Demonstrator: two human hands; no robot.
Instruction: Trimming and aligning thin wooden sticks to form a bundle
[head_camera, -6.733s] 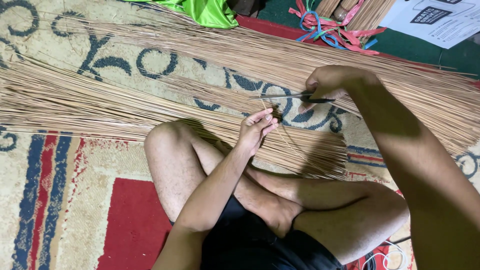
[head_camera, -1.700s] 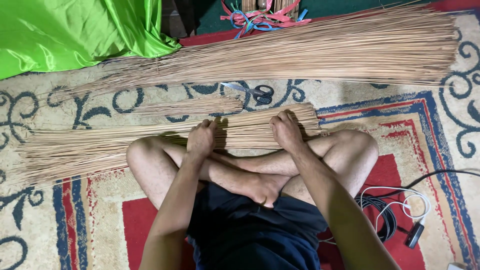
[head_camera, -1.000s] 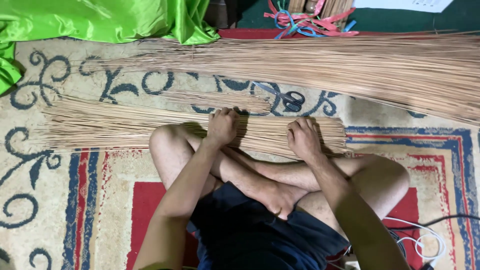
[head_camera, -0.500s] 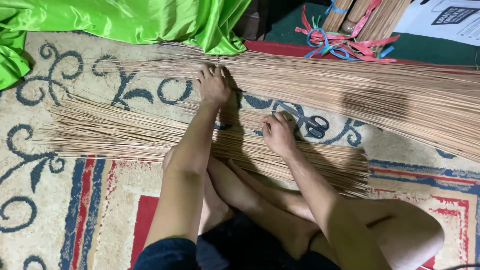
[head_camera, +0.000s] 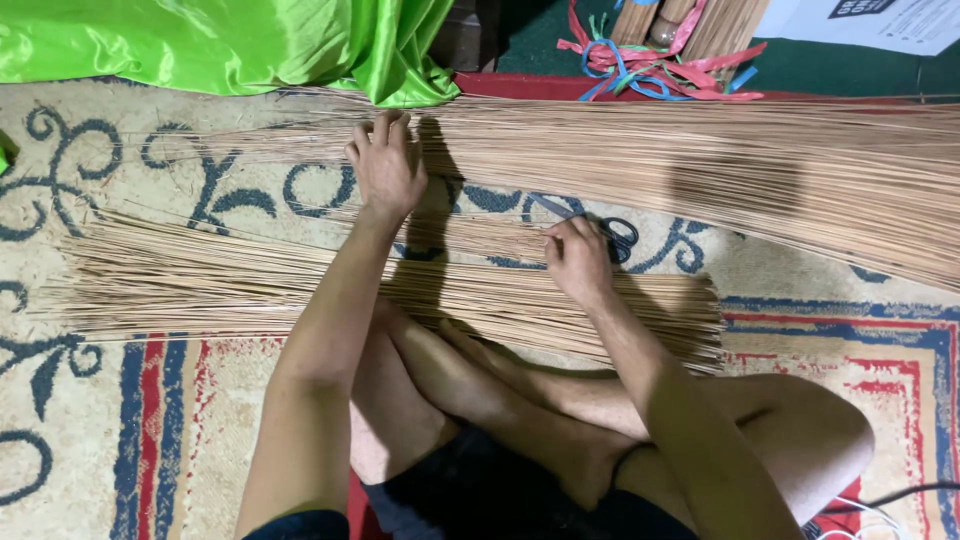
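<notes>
My left hand (head_camera: 385, 165) reaches far forward, fingers spread flat on the big far pile of thin tan sticks (head_camera: 700, 165). My right hand (head_camera: 578, 262) rests fingers-down on a small loose bunch of sticks (head_camera: 470, 235) between the two piles, right beside black-handled scissors (head_camera: 605, 232) that lie on the carpet. A nearer flat bundle of sticks (head_camera: 260, 285) stretches across just in front of my crossed legs (head_camera: 520, 400).
A patterned carpet (head_camera: 90, 430) covers the floor. Bright green cloth (head_camera: 230, 45) lies at the far left. Coloured plastic ribbons (head_camera: 655, 70) and upright stick bundles (head_camera: 700, 20) sit at the far middle, a white printed sheet (head_camera: 880, 20) at the far right.
My left hand has stretched further out onto the far pile. My right hand has shifted from the near bundle to the loose sticks by the scissors. The view has tilted forward.
</notes>
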